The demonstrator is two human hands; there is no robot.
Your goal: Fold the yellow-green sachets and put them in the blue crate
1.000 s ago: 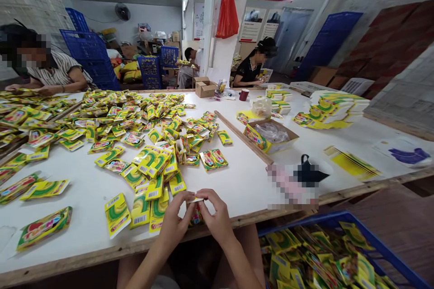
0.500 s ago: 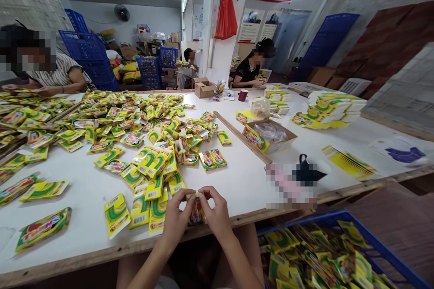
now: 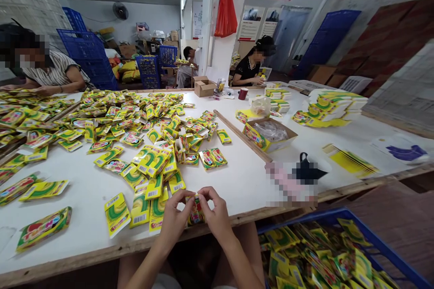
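Pinched tight, left hand (image 3: 174, 219) and right hand (image 3: 217, 216) grip the packet (image 3: 195, 211) by its top at six o'clock on the table (image 3: 244, 180) edge; its white flap, visible earlier, is now folded down.

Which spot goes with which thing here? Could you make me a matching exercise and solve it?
Things: 1 small packet; 2 blue crate; 3 red cup; 4 black mask.
Places: a on the table's far side; b pinched between left hand and right hand; c on the table near its right front edge; d below the table, at right.
Pairs: 1-b, 2-d, 3-a, 4-c.
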